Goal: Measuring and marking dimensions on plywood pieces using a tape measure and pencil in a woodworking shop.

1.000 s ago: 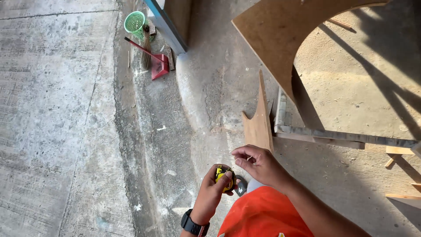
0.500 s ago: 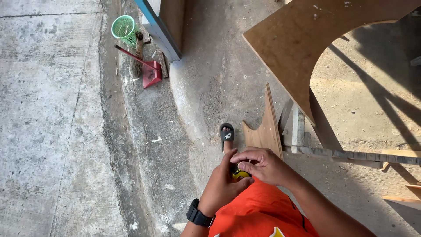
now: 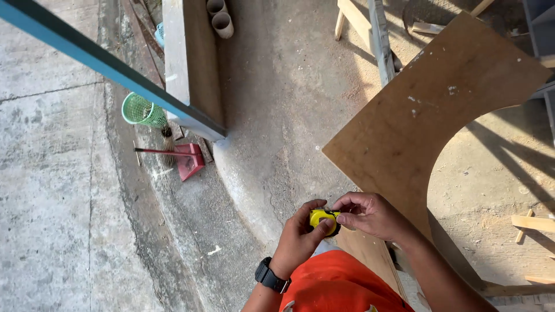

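A single camera on the person's head looks steeply down from standing height, close over the left hand (image 3: 298, 242) and right hand (image 3: 373, 216) at the bottom edge, and out across the concrete floor (image 3: 63, 219) to the curved plywood board (image 3: 422, 121) on the right.

We see our two bare forearms and hands, with no sleeves reaching the wrists. On our left wrist sits a black watch (image 3: 272, 276) with a wide, ribbed strap and a dark, chunky case. Our left hand (image 3: 300, 240) and right hand (image 3: 373, 216) wear no gloves or rings that we can make out. Below them shows our bright orange garment (image 3: 341, 286), smooth and plain, with a small pale and yellow marking at its lower edge, too cut off to read.
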